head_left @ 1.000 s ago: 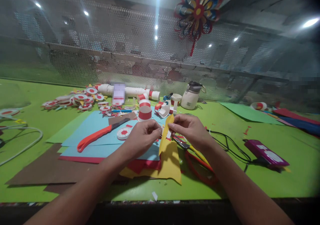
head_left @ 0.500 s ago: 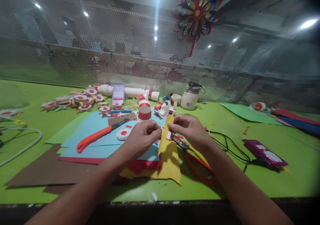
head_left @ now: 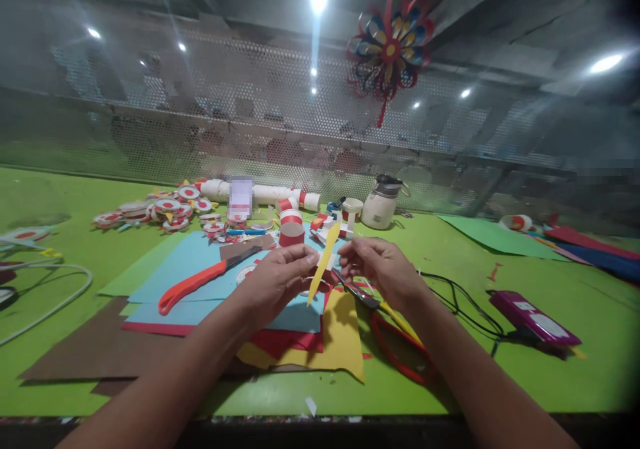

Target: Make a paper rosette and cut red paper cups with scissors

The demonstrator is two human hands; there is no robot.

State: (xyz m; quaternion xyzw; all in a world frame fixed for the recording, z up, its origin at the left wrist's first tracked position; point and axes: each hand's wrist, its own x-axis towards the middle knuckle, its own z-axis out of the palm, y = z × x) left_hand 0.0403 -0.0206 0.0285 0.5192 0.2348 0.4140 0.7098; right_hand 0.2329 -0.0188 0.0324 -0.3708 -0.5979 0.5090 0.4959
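Above the blue paper, yellow strip upright, pinched by left hand, right hand beside, fingers curled.

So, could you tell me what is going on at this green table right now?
A person is doing paper craft with both bare hands. The left hand pinches a narrow yellow paper strip, held up above a stack of coloured paper sheets. The right hand is close beside the strip, fingers curled; whether it touches it is hard to tell. An orange-handled knife lies on the blue sheet, scissors lie under the right wrist, and red-and-white paper discs are piled further back.
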